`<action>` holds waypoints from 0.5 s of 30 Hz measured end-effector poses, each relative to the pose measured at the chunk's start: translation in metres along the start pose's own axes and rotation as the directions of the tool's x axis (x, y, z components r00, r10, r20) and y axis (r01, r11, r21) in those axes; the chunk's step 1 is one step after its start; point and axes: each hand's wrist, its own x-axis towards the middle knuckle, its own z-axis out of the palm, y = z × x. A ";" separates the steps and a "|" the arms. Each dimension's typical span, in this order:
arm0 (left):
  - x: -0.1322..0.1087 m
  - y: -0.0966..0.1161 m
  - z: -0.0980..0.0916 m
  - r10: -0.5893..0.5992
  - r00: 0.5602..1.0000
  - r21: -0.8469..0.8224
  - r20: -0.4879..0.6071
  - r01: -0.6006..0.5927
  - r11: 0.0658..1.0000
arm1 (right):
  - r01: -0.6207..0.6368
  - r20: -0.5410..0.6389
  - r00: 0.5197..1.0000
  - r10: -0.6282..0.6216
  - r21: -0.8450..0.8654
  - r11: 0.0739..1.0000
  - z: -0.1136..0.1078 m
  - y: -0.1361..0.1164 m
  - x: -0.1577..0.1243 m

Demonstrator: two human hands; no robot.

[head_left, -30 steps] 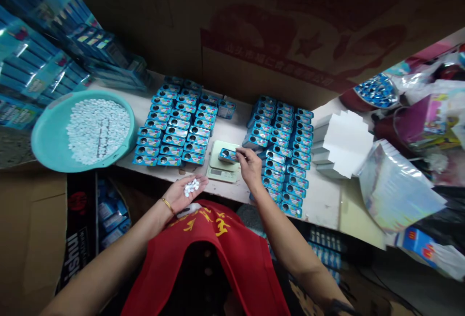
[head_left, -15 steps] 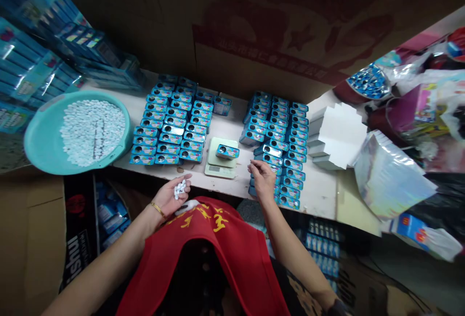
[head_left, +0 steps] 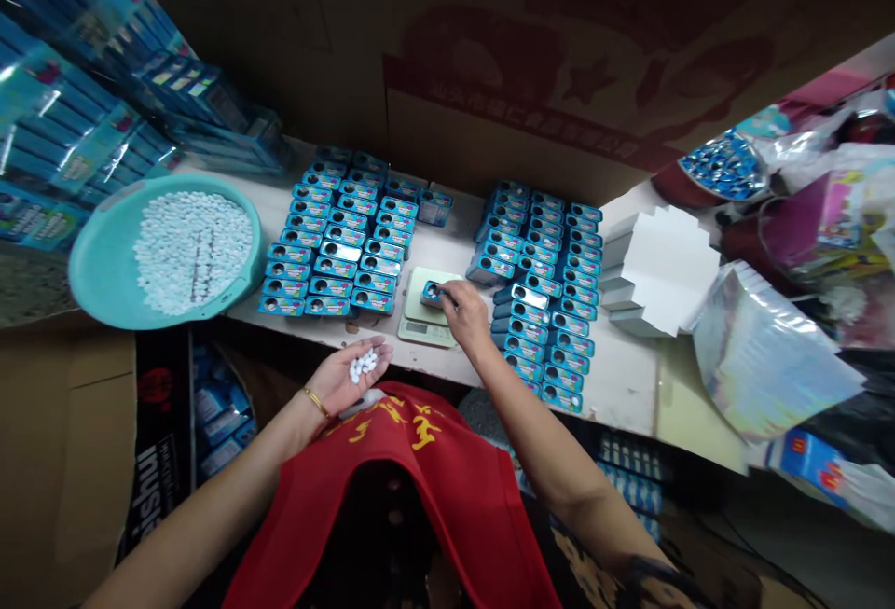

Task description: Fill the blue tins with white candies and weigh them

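Observation:
My left hand (head_left: 348, 376) is palm up and cupped at the table's front edge, with a small heap of white candies (head_left: 364, 366) in it. On the pale green digital scale (head_left: 424, 335) lies a small blue tin (head_left: 429, 292) with a round dark hole near its left end. My right hand (head_left: 467, 312) reaches over the tin with thumb and fingers pinched together beside the hole, covering the tin's right part. What the pinch holds, if anything, is hidden. Rows of similar blue tins (head_left: 328, 287) stand left of the scale, and more tins (head_left: 524, 329) to its right.
A turquoise basin (head_left: 98, 297) of white candies stands at the left, before stacked blue packs (head_left: 42, 152). A large cardboard box (head_left: 503, 161) walls off the back. Folded white card (head_left: 664, 264), silvery sheets (head_left: 762, 348) and a bucket of blue wrapped pieces (head_left: 723, 171) are at the right.
My right hand has moved left from the right-hand rows to the tin on the scale. My left hand still holds the candies, slightly nearer the scale. The view has shifted a little.

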 end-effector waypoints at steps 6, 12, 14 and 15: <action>0.004 -0.007 -0.002 -0.080 0.994 -0.048 0.072 0.083 0.995 | 0.382 0.443 0.836 -0.325 -0.044 0.923 0.006 -0.064 -0.047; 0.002 -0.012 -0.014 -0.132 0.985 -0.054 0.110 0.138 0.989 | 0.481 0.639 0.702 -0.314 -0.099 0.871 0.021 -0.088 -0.056; 0.002 -0.013 -0.017 -0.147 0.985 -0.052 0.093 0.152 0.987 | 0.489 0.646 0.690 -0.326 -0.083 0.869 0.021 -0.085 -0.055; 0.002 -0.013 -0.018 -0.152 0.985 -0.046 0.086 0.156 0.987 | 0.486 0.647 0.688 -0.328 -0.077 0.870 0.021 -0.084 -0.054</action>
